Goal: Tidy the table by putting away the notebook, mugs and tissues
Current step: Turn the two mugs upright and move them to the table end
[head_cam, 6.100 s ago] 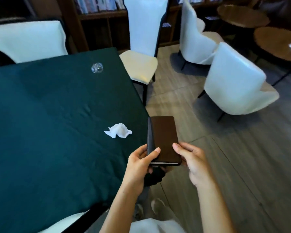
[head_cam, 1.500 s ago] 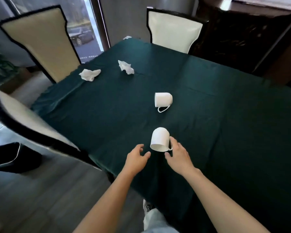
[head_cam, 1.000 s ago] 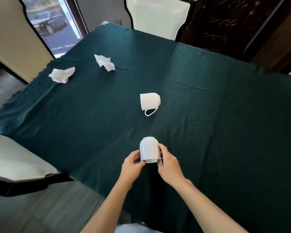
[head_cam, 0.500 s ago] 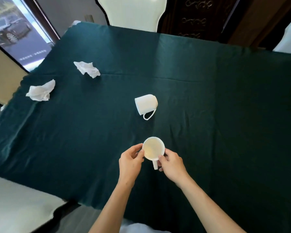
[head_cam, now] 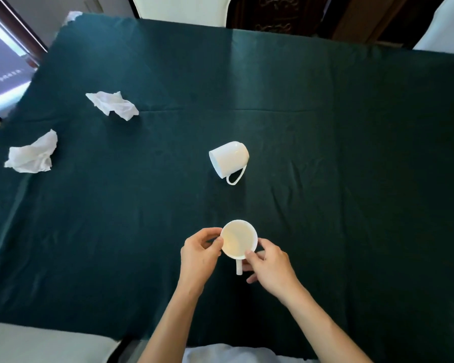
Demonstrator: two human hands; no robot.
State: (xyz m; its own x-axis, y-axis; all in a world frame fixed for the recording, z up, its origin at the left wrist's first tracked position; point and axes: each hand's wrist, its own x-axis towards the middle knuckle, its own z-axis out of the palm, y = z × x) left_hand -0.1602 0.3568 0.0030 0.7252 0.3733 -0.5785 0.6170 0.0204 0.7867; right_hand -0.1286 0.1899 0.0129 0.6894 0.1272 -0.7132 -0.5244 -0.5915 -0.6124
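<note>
A white mug (head_cam: 238, 238) stands upright near the table's front edge, mouth up, handle pointing toward me. My left hand (head_cam: 198, 255) pinches its left rim and my right hand (head_cam: 269, 263) holds its right side beside the handle. A second white mug (head_cam: 228, 159) lies on its side farther back, handle toward me. Two crumpled white tissues lie to the left: one tissue (head_cam: 113, 105) farther back, the other tissue (head_cam: 32, 154) by the left edge. No notebook is in view.
The table carries a dark green cloth (head_cam: 338, 166). White chairs stand at the far side (head_cam: 178, 6), far right (head_cam: 443, 30) and near left (head_cam: 42, 344). A dark carved cabinet (head_cam: 278, 14) is behind; a window (head_cam: 3, 66) is at the left.
Earlier I held a brown notebook at another table. Since then I took the near mug, which lay mouth toward me, in both hands and turned it upright; it now rests mouth up.
</note>
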